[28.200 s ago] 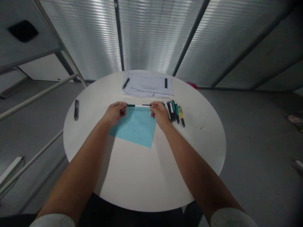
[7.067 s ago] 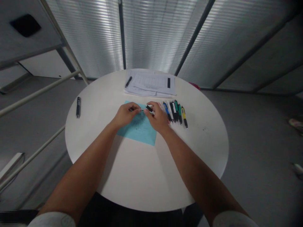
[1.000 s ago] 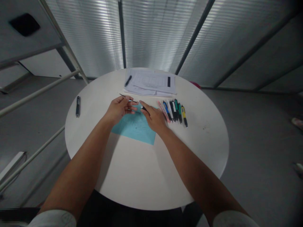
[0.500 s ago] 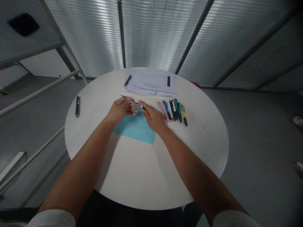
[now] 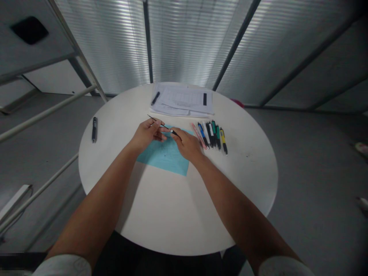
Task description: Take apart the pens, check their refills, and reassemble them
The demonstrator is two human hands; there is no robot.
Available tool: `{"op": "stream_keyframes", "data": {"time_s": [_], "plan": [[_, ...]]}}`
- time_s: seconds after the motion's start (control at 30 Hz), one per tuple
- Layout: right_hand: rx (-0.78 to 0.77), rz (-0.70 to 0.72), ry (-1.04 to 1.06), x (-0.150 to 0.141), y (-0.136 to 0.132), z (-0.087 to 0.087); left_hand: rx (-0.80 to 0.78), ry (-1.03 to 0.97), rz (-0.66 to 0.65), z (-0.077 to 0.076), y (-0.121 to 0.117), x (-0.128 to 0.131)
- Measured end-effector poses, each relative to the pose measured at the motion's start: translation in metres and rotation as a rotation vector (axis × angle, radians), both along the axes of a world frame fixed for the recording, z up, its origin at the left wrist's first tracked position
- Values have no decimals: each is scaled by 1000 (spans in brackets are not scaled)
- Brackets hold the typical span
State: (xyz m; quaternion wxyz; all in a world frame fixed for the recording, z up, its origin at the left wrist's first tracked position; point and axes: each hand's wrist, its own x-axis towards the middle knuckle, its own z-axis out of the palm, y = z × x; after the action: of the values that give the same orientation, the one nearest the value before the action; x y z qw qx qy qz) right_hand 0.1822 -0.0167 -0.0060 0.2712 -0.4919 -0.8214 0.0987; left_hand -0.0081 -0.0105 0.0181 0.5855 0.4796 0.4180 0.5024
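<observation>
My left hand [image 5: 143, 135] pinches a thin dark rod [image 5: 151, 117] that looks like a pen refill, its one end pointing up and left. Close by, my right hand [image 5: 189, 145] is closed around a black pen barrel [image 5: 175, 133] with a light end facing the rod. The rod's lower end comes near that barrel; whether they touch I cannot tell. Both hands are over a light blue sheet [image 5: 165, 160] lying on the round white table [image 5: 172, 207]. Just right of my right hand lies a row of several pens [image 5: 212, 135] in pink, blue, white, black, green and yellow.
A stack of printed papers [image 5: 184, 100] lies at the table's far edge, with a black pen [image 5: 155, 98] on it. Another dark pen [image 5: 94, 129] lies near the left edge. A pale metal frame [image 5: 48, 112] stands left of the table, and a ribbed translucent wall [image 5: 184, 42] rises behind.
The tip of the thin rod and the pen barrel have shifted slightly, and my right fingers have tilted a little lower. Everything else stays put.
</observation>
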Motion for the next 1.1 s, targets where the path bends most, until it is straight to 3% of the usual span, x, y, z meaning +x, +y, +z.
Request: {"op": "stream_keyframes", "data": {"time_s": [0.17,0.33,0.53,0.67,0.87,1.1], "plan": [[10,-21,-33,-1,-2,2,51,156,3,-3,-1,3],[30,-62,24,-1,-1,3,219,367,52,-3,-2,5],[105,-167,148,0,2,2,435,882,97,-9,0,0],[101,-221,167,1,0,5,430,1149,137,-19,1,-2],[164,-246,206,2,1,3,437,1222,64,-28,3,-2],[99,-187,29,0,2,1,445,1209,66,-31,6,-5]]}}
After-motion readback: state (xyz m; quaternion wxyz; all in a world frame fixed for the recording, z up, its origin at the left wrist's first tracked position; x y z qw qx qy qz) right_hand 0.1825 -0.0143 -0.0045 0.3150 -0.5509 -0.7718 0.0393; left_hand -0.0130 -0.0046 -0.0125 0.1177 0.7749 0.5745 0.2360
